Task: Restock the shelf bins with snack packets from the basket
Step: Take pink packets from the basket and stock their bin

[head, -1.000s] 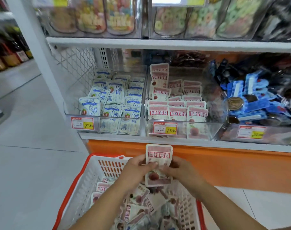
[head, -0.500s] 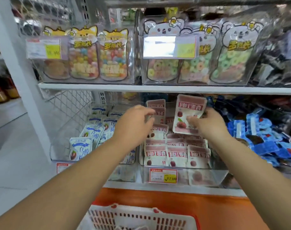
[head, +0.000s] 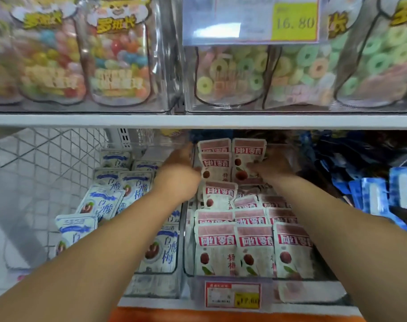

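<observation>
The clear middle bin [head: 189, 240] holds rows of red-and-white snack packets [head: 253, 247]. At its back, my right hand [head: 273, 167] pinches one red-and-white packet [head: 247, 151] by its right side and holds it upright beside the rear stack [head: 214, 156]. My left hand [head: 178, 175] reaches in along the bin's left wall and touches the left edge of that stack; its fingertips are hidden. The basket is out of view.
A bin of blue-and-white packets [head: 133, 189] stands to the left, and blue wrapped snacks [head: 372, 196] lie to the right. The white upper shelf [head: 198, 122] hangs low above my hands, carrying clear candy bins [head: 232, 77]. A price tag [head: 232, 295] fronts the middle bin.
I lifted a red packet out of the basket up to the shelf. Both hands have now pushed deeper into the middle bin, and the packet stands at the back row.
</observation>
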Available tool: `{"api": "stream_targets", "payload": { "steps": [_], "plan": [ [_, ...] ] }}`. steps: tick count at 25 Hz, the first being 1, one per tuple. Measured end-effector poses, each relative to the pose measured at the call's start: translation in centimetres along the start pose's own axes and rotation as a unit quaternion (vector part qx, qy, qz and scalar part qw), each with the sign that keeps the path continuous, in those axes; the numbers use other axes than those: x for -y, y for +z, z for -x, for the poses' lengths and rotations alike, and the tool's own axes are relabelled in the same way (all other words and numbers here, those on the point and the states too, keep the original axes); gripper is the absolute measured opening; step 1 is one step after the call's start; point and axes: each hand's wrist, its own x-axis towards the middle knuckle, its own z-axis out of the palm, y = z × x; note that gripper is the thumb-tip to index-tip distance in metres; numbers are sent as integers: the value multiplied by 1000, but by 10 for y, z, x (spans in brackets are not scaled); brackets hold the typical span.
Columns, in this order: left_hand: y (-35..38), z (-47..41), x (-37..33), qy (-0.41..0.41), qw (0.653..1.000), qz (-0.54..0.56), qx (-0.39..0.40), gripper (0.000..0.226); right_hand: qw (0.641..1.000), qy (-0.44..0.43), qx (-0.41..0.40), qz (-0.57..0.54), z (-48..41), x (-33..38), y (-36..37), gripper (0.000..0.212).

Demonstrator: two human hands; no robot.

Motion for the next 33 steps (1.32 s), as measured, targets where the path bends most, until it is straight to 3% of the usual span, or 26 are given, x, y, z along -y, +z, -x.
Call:
{"api": "stream_targets", "payload": {
  "steps": [3, 9, 17, 23, 25, 27, 29, 31, 33],
  "plan": [
    [4, -4, 3, -28, 1000, 6, -2, 51, 1000, -22, 3, 7, 0, -5, 10, 29],
    [8, -7, 9, -8, 999, -51, 7, 30, 997, -23, 32, 60, -3, -8, 13, 33],
    [-3, 3, -2, -26, 996, -68, 43, 27, 997, 43, 20, 58, 12, -4, 4, 37],
    [-22, 33, -18, -12, 993, -83, 82, 36, 996, 78, 2, 35, 29, 8, -12, 57],
    [-33, 52, -16, 3, 995, -70, 64, 30, 993, 71, 26, 89, 43, 15, -22, 51],
    [-43, 78, -6, 37, 996, -83, 2, 45, 994, 1, 2, 106, 69, 24, -28, 31],
    [-52, 117, 7, 105, 988, -66, -90, 44, 993, -103, -58, -16, 113, 34, -27, 16],
    [-55, 165, 26, 159, 978, -40, -128, 35, 970, -207, -62, -108, 170, 39, -17, 23],
    [-44, 209, 57, 151, 982, -35, -111, 29, 955, -289, -6, -72, 221, 26, 3, 23]
  ]
}}
